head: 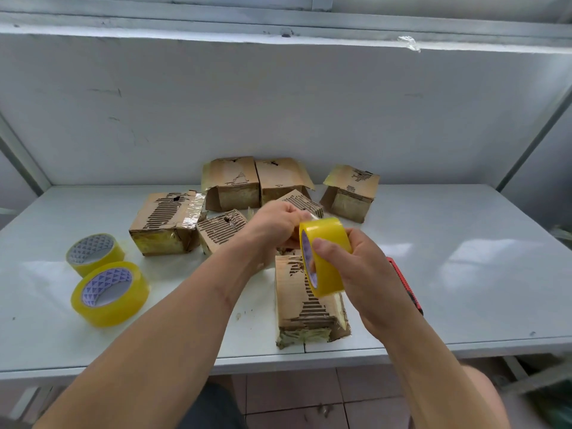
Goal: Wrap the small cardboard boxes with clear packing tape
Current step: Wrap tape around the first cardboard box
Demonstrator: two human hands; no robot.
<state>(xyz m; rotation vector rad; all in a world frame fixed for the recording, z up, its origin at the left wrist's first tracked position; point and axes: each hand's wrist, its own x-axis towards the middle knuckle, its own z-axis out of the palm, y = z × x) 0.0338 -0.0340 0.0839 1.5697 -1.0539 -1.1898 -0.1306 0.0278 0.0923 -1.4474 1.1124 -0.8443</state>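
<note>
White wall panelling backs a pale bench (pixel 464 274) that carries everything here. Largest on it are the cardboard boxes: a cluster at the back (pixel 230 181), several with torn outer paper and open flaps, and one battered box (pixel 306 308) lying alone near the front edge, directly below the hands. That near box shows ripped corrugation and shreds of old tape at its end; no fresh wrap can be made out on it. A box at the left (pixel 164 224) has shiny tape over one corner, though whether that is new work I cannot tell. Judged from this, most of the wrapping is yet to be done.

Two spare yellow tape rolls (pixel 108 292) sit at the left, well apart from the near box. A red cutter (pixel 405 286) lies just beside the right wrist.

The right hand (pixel 362 274) grips a third roll (pixel 325 255) above the near box, fingers (pixel 322 246) curled round it. The left hand (pixel 275 224) pinches at the roll's top, apparently picking up the tape's free end.
</note>
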